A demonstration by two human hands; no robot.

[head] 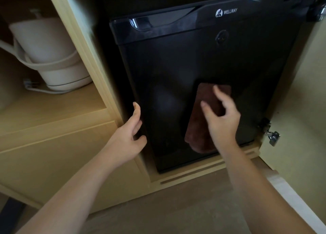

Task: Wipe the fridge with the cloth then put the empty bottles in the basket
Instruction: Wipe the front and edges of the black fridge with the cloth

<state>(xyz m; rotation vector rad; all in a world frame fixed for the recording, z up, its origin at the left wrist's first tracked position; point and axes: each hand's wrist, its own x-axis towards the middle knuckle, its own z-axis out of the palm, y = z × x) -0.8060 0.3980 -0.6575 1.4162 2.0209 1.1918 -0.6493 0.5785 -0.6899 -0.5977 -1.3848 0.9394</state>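
A small black fridge (pixel 176 61) with a shut door stands inside a light wooden cabinet. A brown cloth (pixel 197 128) lies flat against the lower part of the door. My right hand (pixel 220 117) presses on the cloth with fingers spread over it. My left hand (pixel 130 133) rests on the door's left edge, fingers apart and holding nothing. No bottles or basket are in view.
A white electric kettle (pixel 53 57) on its base sits on the cabinet shelf (pixel 53 107) at the left. The open cabinet door (pixel 303 110) with a metal hinge (pixel 271 135) stands at the right. A beige floor (pixel 176 212) lies below.
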